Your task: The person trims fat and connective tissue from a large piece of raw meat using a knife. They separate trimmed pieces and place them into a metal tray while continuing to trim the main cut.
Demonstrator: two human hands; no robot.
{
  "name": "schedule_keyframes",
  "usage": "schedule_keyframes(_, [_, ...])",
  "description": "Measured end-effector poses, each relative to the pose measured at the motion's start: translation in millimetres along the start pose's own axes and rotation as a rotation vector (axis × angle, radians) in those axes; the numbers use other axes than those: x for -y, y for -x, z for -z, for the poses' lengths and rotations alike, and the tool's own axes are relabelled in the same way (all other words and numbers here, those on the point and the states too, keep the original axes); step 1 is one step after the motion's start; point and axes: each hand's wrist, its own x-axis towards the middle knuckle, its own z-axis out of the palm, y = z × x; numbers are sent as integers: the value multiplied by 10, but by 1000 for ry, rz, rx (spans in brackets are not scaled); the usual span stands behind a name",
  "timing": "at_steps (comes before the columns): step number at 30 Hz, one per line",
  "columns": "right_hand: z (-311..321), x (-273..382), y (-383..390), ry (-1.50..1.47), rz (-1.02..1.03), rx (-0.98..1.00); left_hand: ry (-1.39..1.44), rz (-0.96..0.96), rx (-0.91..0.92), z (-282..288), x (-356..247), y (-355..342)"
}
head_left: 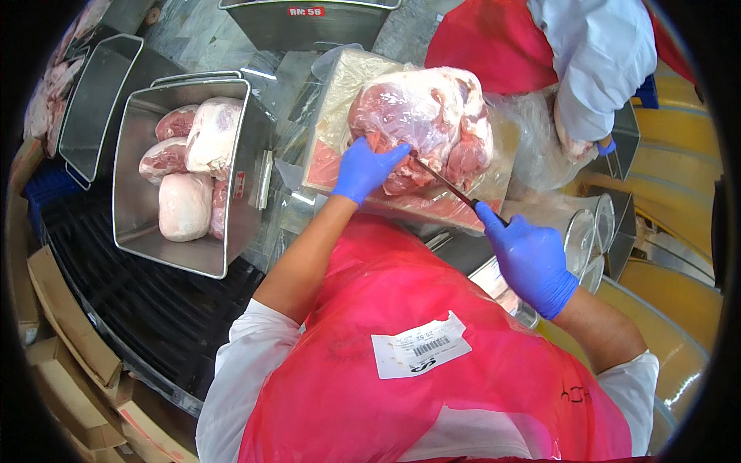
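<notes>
A large piece of raw meat (421, 104) with pale fat lies on a pinkish-white board (323, 166) in front of me, clear plastic film over part of it. At its near left edge, my left hand (364, 171) in a blue glove grips the meat, thumb stretched toward the blade. My right hand (532, 258), also blue-gloved, is closed around the dark handle of a knife (449, 184). The blade points up and left, and its tip meets the near side of the meat, close to my left thumb. The tip itself is hidden.
Several meat pieces (185, 207) sit in a metal tub (248, 177) on the left. Other metal bins (309, 25) stand behind and farther left. A co-worker's sleeve (590, 65) reaches in at far right. Cardboard boxes (73, 320) lie lower left; yellow curved surfaces (675, 305) fill the right.
</notes>
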Motion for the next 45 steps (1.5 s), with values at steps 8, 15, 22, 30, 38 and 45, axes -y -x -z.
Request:
schedule_keyframes(8, [-9, -22, 16, -102, 42, -83, 561, 180, -24, -286, 98, -43])
schedule_keyframes(15, [-148, -344, -91, -671, -216, -47, 265, 16, -154, -382, 232, -71])
schedule_keyframes(22, [-185, -348, -28, -955, -390, 3, -56, -204, -150, -267, 506, -165])
schedule_keyframes(30, [653, -275, -102, -7, 1, -89, -271, -186, -173, -234, 254, 21])
schedule_keyframes(38, [1139, -123, -490, 159, 145, -12, 117, -74, -157, -313, 416, 64])
schedule_keyframes(45, [1191, -7, -789, 223, 186, 104, 127, -68, -98, -228, 428, 77])
